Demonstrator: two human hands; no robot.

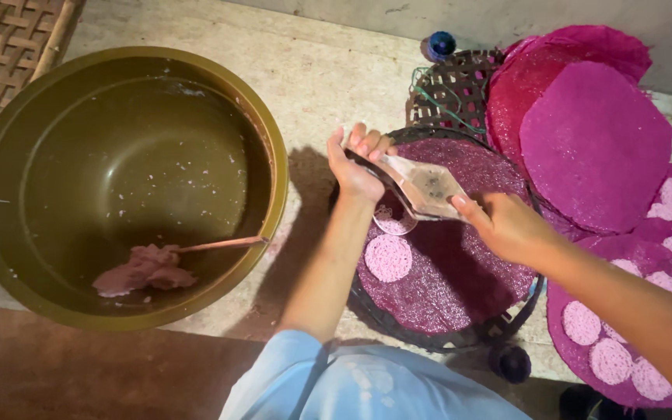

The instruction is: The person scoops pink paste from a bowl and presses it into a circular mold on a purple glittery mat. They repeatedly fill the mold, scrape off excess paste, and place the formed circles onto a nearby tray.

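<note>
My left hand point(355, 167) and my right hand point(505, 225) together hold a clear plastic piping bag point(421, 187) of pale pink batter, its tip pointed down over a round dark tray point(437, 330) lined with a magenta mesh mat point(460, 280). Under the tip a small pink disc point(393, 220) lies on the mat, with a second pink disc point(388, 257) just below it. My left hand grips the bag's upper end; my right hand pinches its other end.
A large olive basin point(9, 140) at left holds a lump of pink dough point(143, 270) and a stick. Magenta mats point(593, 140) are stacked at right, some carrying several pink discs point(612, 360). A woven tray point(449, 89) lies behind; a woven mat point(1, 39) top left.
</note>
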